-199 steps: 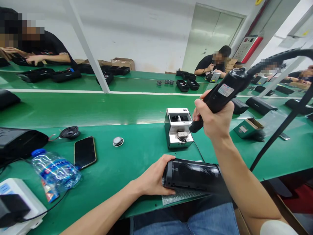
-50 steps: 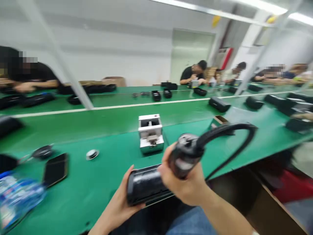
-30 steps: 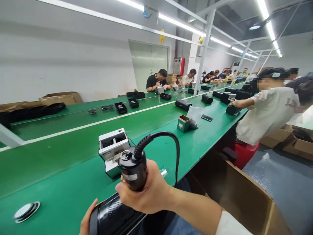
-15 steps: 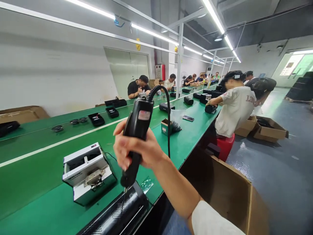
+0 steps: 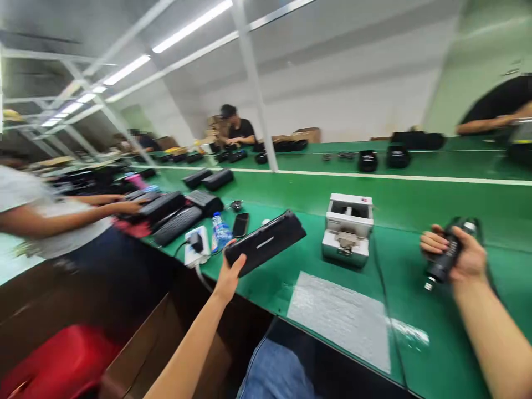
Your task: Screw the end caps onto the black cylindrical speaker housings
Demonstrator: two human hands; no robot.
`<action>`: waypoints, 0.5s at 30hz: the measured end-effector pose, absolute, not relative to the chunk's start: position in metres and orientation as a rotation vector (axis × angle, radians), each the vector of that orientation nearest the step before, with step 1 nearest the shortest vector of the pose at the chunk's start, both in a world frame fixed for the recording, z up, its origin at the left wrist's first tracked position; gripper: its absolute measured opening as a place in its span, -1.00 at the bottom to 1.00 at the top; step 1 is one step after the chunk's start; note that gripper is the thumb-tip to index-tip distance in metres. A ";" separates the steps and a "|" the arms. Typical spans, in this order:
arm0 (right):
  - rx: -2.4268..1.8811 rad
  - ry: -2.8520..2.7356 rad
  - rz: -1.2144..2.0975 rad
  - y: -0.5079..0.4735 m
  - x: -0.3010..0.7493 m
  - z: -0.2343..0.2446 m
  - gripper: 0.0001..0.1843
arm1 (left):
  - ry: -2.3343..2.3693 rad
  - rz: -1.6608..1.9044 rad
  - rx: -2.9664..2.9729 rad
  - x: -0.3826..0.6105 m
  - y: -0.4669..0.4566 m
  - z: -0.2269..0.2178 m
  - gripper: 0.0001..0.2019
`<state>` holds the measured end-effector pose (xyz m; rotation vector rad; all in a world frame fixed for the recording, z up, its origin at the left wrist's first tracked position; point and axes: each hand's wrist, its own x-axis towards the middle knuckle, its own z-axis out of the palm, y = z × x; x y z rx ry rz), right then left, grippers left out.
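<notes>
My left hand (image 5: 230,275) grips one end of a long black speaker (image 5: 266,242) and holds it out over the green bench (image 5: 415,205), tilted up to the right. My right hand (image 5: 459,256) is closed round a black electric screwdriver (image 5: 443,264), tip pointing down and left, above the bench at the right. Between the hands stands a small silver screw feeder box (image 5: 348,228). A sheet of bubble wrap (image 5: 341,318) lies flat at the near edge in front of me.
To the left sit a white power strip (image 5: 195,246), a water bottle (image 5: 220,231), a dark phone (image 5: 240,224) and several black speakers (image 5: 174,213). A person in a white shirt (image 5: 25,213) reaches onto the bench there. A red stool (image 5: 54,363) stands below. Other workers sit across.
The view has swung from the right end of the line to the left. The speaker has left the bubble wrap and is now held out leftward; the screwdriver has come away from it to the right.
</notes>
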<state>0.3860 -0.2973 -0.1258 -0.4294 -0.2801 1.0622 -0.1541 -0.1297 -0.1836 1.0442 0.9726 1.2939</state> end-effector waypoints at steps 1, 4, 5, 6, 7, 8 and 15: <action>-0.380 -0.252 1.068 -0.297 0.389 -0.135 -0.50 | 0.985 1.352 1.026 -0.154 -0.121 -0.183 0.12; -0.278 -0.198 1.134 -0.299 0.390 -0.147 -0.34 | 0.973 1.445 0.959 -0.150 -0.109 -0.182 -0.01; -0.270 -0.187 1.143 -0.300 0.389 -0.149 -0.31 | 0.957 1.455 0.925 -0.147 -0.109 -0.181 -0.05; -0.285 -0.183 1.138 -0.299 0.388 -0.151 -0.29 | 0.937 1.453 0.885 -0.145 -0.110 -0.180 -0.08; -0.318 -0.185 1.123 -0.298 0.388 -0.152 -0.29 | 0.914 1.439 0.838 -0.143 -0.112 -0.178 -0.12; -0.364 -0.191 1.098 -0.296 0.388 -0.155 -0.31 | 0.890 1.415 0.783 -0.141 -0.113 -0.176 -0.18; -0.715 -0.329 0.877 -0.282 0.395 -0.182 -0.91 | 0.668 0.957 0.368 -0.132 -0.127 -0.155 -0.37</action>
